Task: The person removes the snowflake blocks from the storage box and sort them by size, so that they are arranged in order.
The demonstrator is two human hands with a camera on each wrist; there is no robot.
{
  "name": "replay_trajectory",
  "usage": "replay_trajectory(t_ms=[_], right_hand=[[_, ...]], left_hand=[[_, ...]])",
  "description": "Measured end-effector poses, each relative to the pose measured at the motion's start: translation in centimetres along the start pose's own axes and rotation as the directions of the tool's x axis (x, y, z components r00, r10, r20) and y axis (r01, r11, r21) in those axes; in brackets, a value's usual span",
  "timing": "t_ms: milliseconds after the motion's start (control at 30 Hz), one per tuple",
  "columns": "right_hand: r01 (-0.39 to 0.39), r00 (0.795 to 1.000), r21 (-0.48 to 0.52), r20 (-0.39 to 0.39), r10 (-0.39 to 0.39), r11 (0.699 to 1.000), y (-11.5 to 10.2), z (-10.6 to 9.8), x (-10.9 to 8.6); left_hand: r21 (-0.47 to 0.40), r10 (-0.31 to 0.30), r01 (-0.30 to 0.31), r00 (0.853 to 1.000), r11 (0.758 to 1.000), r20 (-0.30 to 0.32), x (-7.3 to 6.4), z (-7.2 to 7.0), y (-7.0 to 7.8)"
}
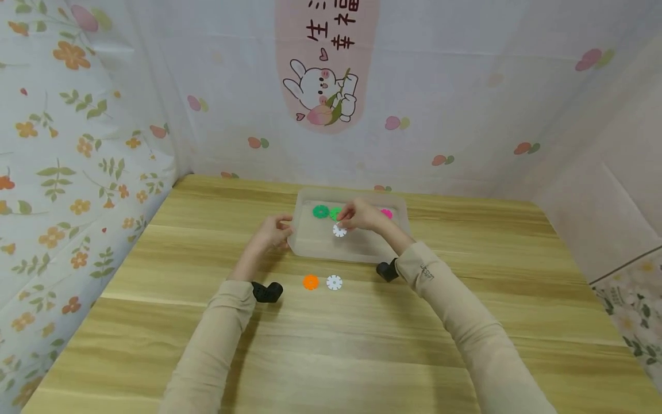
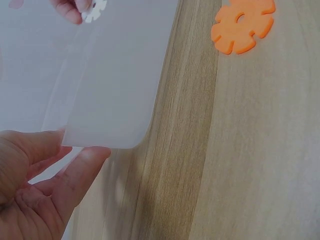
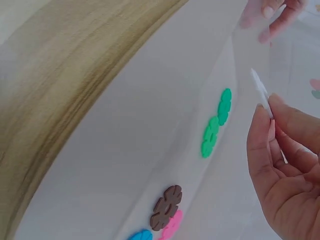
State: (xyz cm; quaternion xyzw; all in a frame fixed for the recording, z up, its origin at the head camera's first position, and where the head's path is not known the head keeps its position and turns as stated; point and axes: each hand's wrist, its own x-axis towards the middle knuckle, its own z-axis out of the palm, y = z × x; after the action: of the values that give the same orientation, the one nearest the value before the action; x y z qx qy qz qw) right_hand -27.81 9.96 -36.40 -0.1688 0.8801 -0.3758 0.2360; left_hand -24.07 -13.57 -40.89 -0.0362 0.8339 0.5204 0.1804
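Box: translucent, shallow, open-topped tray (image 1: 331, 253), near the table's back edge; its long near rim faces the person, its corners are rounded.
Left hand: the hand (image 1: 274, 233) grips the tray's left end wall, thumb and fingers closed about the rim beside the near corner.
Right hand: the hand (image 1: 359, 215) pinches a white notched disc between thumb and fingertips, a narrow hold, inside the line of the rim.
Held disc: white disc (image 1: 339, 230), raised over the tray, edge-on in the right wrist view, apart from the other discs.
Far row in tray: dark green disc (image 1: 320, 212) and light green disc (image 1: 335, 213), just beside each other; then a brown disc (image 3: 166, 207), a pink disc (image 1: 386, 213) next to it, and a blue disc (image 3: 141, 235), partly cut off by the frame.
Tray floor, near side: a broad strip between that row and the near wall.
Table discs: orange disc (image 1: 311, 282) and second white disc (image 1: 334, 283), flat, side by side, a gap between them and wood between both and the tray.
Table: wood-grain top (image 1: 320, 356), widest toward the person, running well past the tray at left and right.
Back edge: meets a printed cloth (image 1: 217, 80).
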Motion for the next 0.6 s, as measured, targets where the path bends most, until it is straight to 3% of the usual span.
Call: replay_trajectory(t_ms=[600], right_hand=[[0.048, 0.998, -0.033, 0.046, -0.046, 0.998, 0.7, -0.3, -1.8]], left_hand=[[-0.009, -0.029, 0.029, 1.000, 1.000, -0.008, -0.2, 0.0, 0.3]])
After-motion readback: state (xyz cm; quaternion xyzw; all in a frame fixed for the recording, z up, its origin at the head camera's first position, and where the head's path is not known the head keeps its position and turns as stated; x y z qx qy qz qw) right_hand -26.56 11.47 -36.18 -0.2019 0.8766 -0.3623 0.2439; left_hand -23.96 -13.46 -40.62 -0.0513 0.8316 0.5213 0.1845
